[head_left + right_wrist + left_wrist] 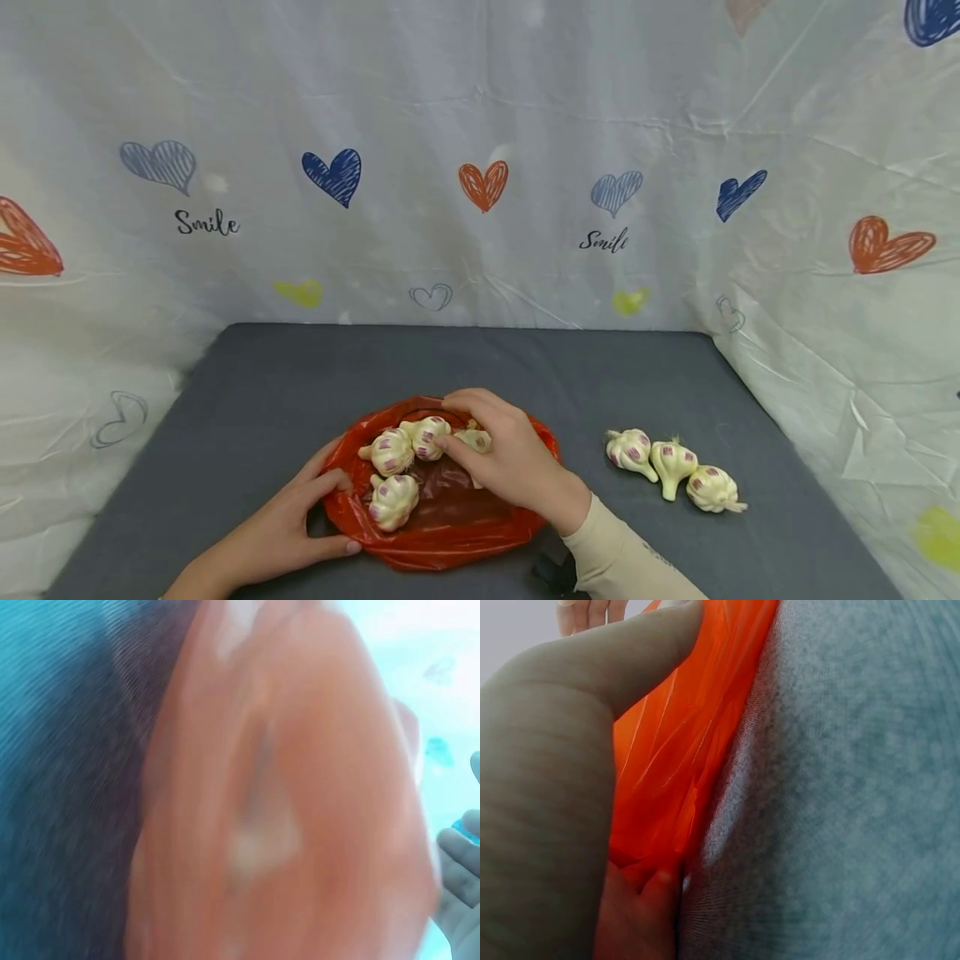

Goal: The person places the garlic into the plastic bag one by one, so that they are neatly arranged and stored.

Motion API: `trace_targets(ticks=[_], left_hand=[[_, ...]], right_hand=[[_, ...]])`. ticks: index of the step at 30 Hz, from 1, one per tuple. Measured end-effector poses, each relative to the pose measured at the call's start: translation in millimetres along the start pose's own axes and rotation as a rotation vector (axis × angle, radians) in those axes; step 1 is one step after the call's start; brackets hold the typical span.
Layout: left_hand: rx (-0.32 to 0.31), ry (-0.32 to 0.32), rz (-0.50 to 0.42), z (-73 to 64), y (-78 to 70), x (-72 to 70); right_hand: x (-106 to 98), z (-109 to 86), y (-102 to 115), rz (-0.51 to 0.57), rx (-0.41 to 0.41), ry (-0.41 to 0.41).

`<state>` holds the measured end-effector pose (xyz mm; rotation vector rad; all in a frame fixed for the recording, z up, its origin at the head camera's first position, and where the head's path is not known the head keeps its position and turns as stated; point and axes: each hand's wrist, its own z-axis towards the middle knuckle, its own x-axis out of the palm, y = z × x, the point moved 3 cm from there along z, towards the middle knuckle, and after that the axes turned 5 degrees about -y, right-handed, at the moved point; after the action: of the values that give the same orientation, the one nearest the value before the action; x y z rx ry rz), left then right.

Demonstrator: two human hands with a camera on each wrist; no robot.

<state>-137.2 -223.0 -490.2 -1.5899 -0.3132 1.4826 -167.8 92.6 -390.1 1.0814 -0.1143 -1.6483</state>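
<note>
A red plastic bag (442,546) lies on the dark table with its mouth spread wide and garlic bulbs inside. My left hand (288,525) holds the bag's left side, fingers at the rim and thumb on the near side; the left wrist view shows the thumb (615,652) along the red plastic. Over the right part of the mouth reaches my right hand (517,454), thumb and index finger spread. Its thumb tip meets a garlic bulb (430,438), while another bulb (480,440) is partly hidden beneath it. Two more bulbs, one upper (392,452) and one lower (393,502), sit at the left.
Right of the bag, three garlic bulbs (673,467) lie in a row on the dark grey table (480,358). A small black object (555,573) shows under the right forearm. A pale curtain (420,100) printed with hearts hangs behind and beside the table.
</note>
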Motion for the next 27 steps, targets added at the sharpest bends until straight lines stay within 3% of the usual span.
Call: trace_targets(ticks=[9,27], left_hand=[[0.003,-0.004,0.001,-1.1,-1.1,0.0],[0.009,-0.005,-0.007,-2.5,-0.7,-0.9]], right_hand=[[-27,-15.9,-16,-0.074,0.029,-0.118],[-59,-58.2,-44,-0.218,0.173,-0.184]])
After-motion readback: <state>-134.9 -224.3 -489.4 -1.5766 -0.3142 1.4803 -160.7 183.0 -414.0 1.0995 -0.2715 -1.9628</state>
